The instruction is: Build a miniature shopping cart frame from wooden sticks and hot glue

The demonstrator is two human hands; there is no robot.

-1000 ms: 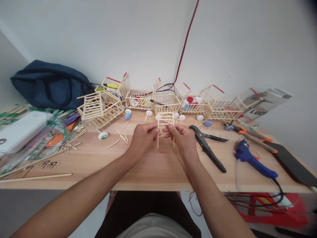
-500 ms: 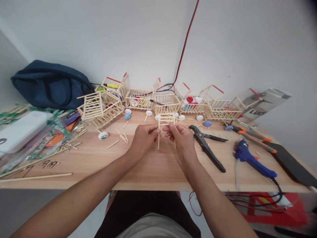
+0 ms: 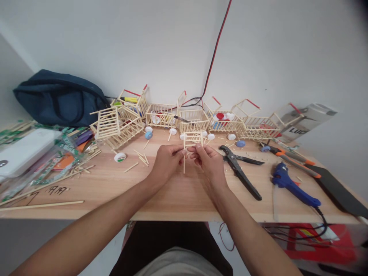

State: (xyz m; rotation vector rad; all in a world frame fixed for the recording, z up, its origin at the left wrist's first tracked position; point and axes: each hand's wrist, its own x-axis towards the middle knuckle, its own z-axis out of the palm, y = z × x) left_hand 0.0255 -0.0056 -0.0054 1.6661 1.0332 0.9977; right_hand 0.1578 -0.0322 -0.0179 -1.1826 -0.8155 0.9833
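Over the middle of the wooden table [image 3: 178, 191], both my hands pinch a small ladder-like frame of thin wooden sticks [image 3: 192, 138]. My left hand [image 3: 166, 161] grips its left upright, whose lower end pokes down below my fingers. My right hand [image 3: 208, 159] holds the right side, fingers closed on the rungs. Most of the frame's lower part is hidden behind my fingers.
A row of stick-built carts [image 3: 198, 117] lines the wall, with bottle caps [image 3: 148, 135] scattered before it. Black pliers [image 3: 240, 170], a blue glue gun [image 3: 293, 186] and an orange-handled tool [image 3: 290, 158] lie to the right. A dark bag [image 3: 57, 97] and stick packets [image 3: 34, 157] sit left.
My hands and the stick frame have shifted very slightly; the right hand's fingers have closed in a little toward the left hand. Nothing else moved.
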